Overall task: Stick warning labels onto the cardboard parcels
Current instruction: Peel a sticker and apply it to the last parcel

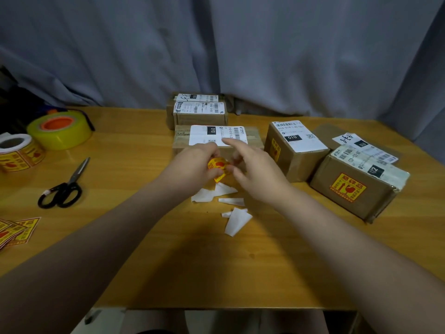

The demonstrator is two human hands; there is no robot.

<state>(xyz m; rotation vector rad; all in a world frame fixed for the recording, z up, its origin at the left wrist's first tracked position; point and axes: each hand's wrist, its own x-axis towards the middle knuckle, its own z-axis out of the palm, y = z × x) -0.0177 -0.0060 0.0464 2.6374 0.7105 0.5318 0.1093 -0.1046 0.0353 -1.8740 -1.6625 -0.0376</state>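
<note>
While the limp, tacky-looking label [218,168] is being pinched by the left hand [192,165], the right hand [255,174] is being held spread; edges seem safest.

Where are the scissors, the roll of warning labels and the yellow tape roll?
scissors [71,182], head view, near the pivot.
roll of warning labels [31,156], head view, on its printed yellow side.
yellow tape roll [62,138], head view, on its outer wall.

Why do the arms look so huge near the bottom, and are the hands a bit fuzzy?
Head view: the wide-angle lens stretches whatever lies near the frame's edges, hence the big forearms. The light is dim and soft, darker toward the corners. The left hand, the right hand and the warning label are slightly smeared. A faint sheen sits on the tape roll.
</note>
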